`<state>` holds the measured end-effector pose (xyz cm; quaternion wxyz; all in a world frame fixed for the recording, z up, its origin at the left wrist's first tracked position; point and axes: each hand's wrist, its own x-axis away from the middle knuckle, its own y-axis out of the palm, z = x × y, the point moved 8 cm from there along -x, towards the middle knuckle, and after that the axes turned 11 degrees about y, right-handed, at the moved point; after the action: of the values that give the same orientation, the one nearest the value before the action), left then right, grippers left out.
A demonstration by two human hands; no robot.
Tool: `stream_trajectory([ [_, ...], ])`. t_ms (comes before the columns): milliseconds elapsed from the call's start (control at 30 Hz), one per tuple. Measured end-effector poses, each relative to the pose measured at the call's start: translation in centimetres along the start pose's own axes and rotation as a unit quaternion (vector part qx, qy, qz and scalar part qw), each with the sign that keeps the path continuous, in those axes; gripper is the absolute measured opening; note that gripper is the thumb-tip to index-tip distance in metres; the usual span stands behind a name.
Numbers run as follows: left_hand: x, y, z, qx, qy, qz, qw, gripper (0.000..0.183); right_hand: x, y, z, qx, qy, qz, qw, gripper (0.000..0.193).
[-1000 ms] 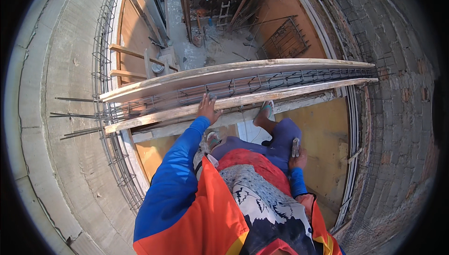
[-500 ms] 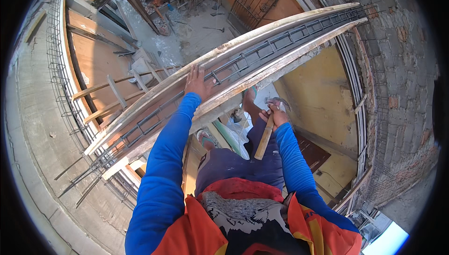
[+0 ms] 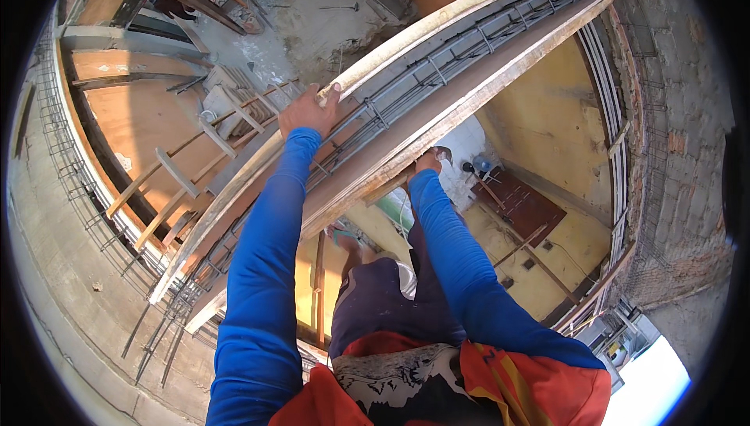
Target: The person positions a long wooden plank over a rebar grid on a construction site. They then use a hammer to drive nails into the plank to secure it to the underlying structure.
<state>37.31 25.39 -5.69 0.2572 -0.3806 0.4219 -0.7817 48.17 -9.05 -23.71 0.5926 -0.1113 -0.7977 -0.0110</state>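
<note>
A long wooden beam form (image 3: pixel 476 86) runs diagonally in front of me, with a steel rebar cage (image 3: pixel 443 71) lying in its trough. My left hand (image 3: pixel 310 111) is closed over the top edge of its far side board (image 3: pixel 391 49), fingers hooked round the wood. Just under the near side board (image 3: pixel 500 90), my right hand (image 3: pixel 428 162) is closed on a hammer. The dark hammer head (image 3: pixel 444 152) shows beside the fist; most of the handle is hidden by the hand and the form.
Below on the left, a wooden ladder-like frame (image 3: pixel 178 172) leans by an orange panel. A brown board (image 3: pixel 519 206) lies on the lower floor at right. Rebar ends (image 3: pixel 152 348) stick out at lower left. A rough brick wall (image 3: pixel 680 153) rises at far right.
My right hand has moved up and left with the hammer, from above my thigh to the form's near underside. My left hand has shifted to the far board's edge. The view has tilted.
</note>
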Motion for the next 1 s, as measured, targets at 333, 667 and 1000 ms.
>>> stream_trajectory([
  [333,0.3,-0.4,1.0,-0.004,0.004,0.030,1.000,0.070,1.3,3.6,0.0,-0.143,0.002,-0.057,0.988,0.039],
  [667,0.5,-0.1,1.1,-0.012,0.012,0.036,0.999,0.067,-12.5,2.6,3.1,0.354,-0.323,-0.131,0.868,0.055],
  [1000,1.0,0.1,1.7,-0.019,0.038,0.091,0.995,0.064,-1.6,4.9,2.5,-0.337,0.113,-0.186,0.916,0.054],
])
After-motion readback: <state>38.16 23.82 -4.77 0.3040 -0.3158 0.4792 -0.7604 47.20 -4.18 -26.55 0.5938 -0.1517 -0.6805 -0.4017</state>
